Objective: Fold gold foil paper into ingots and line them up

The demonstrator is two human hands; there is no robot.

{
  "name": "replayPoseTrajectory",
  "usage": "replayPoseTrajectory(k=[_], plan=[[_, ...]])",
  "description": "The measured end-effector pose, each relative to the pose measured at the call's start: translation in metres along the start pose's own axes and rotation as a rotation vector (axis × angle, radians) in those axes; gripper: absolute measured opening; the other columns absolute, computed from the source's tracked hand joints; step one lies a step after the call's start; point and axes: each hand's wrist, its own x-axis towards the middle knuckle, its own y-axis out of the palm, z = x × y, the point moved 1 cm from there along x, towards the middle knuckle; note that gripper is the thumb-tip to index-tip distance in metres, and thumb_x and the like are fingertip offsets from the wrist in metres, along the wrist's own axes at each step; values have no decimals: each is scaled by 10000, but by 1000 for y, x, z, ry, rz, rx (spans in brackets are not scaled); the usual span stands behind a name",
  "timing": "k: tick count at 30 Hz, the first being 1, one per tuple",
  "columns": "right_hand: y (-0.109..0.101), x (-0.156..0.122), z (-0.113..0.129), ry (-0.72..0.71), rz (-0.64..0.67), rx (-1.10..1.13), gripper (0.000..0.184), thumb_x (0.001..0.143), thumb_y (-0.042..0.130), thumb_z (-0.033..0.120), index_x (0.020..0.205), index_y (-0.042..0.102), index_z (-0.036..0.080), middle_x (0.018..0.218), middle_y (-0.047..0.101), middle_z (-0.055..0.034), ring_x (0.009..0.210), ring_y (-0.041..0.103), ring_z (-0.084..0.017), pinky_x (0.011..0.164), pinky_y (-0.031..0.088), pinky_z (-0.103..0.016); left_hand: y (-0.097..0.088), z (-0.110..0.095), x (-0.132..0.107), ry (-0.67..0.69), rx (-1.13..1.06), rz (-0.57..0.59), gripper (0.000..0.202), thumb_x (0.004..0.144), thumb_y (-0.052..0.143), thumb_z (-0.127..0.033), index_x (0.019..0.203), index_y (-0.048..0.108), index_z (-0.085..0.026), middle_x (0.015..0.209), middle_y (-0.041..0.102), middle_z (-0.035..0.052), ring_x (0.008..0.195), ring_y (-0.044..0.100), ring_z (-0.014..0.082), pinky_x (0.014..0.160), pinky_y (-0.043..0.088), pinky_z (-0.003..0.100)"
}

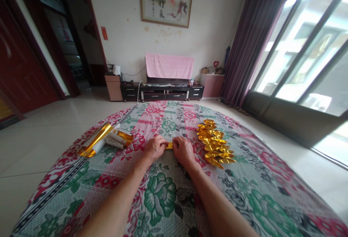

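Note:
My left hand point(155, 148) and my right hand point(183, 150) meet over the middle of a floral cloth point(163, 200). Both are closed on a small piece of gold foil paper point(169, 145), which shows only as a sliver between the fingers. To the right of my right hand lies a row of several folded gold foil pieces point(214, 144). To the left lie sheets of gold foil paper point(95, 141) with white rolls point(115, 141) beside them.
The cloth covers a round surface with tiled floor around it. A low dark TV cabinet point(163, 91) with a pink cover stands at the far wall. Glass doors and a dark curtain point(250, 37) are on the right, a doorway on the left.

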Motion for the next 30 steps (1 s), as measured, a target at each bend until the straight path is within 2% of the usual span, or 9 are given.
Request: replayPoseTrajectory(k=[15,24,30], plan=[[-4,-2,3,17,34,-58,155,805,488,169,859,631,194,827,606,-45,788,518,-154,696,318,-230,-1,-2,1,34,91,61,227,800,489,-160,795,712,-205,837,621,34,794,573,129,737,442,233],[-4,-4,5,16,43,-71,206,877,425,223,884,630,205,868,576,-53,805,490,-160,708,298,-252,-5,-11,0,6,119,94,244,814,463,-154,784,701,-199,823,597,37,795,561,135,738,432,243],[-3,-5,5,25,64,-55,191,833,465,175,785,648,202,864,557,-53,811,490,-160,721,303,-257,-8,-17,-4,9,181,86,246,827,458,-168,808,700,-212,849,584,39,839,542,145,782,416,256]])
